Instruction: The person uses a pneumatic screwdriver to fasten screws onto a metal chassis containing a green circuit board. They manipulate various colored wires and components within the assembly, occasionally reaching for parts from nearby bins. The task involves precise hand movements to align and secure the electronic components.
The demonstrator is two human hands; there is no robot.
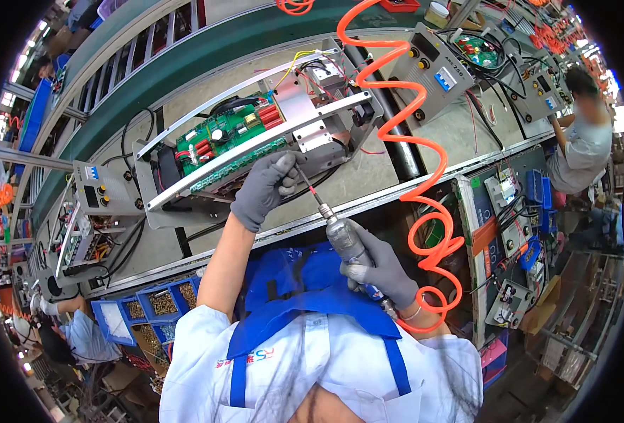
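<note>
Right at the middle of the bench, the left hand (268,185), in a grey glove, pinches its fingers around the driver bit near its tip and steadies it against the near edge of the open metal chassis (255,144). The right hand (381,269), gloved too, is wrapped firmly around the barrel of the pneumatic screwdriver (347,243), with the orange coiled air hose (414,141) looping away from it to the far side. By the look of it this is a fastening step: the bit is being guided onto a spot on the chassis frame. Whether a screw sits on the tip I cannot tell; the fingers hide it. The next move, I judge, calls for the bit to be square to the frame and the guiding fingers clear before the tool spins.

That chassis lies tilted across the grey bench (368,180), lid off, with a green circuit board (220,137) carrying red parts exposed, aluminium brackets on its right and bundled wires at the far end. Blue bins of small parts (164,302) sit near left. Similar grey boxes line the bench both ways, and another person (583,141) works at far right.
</note>
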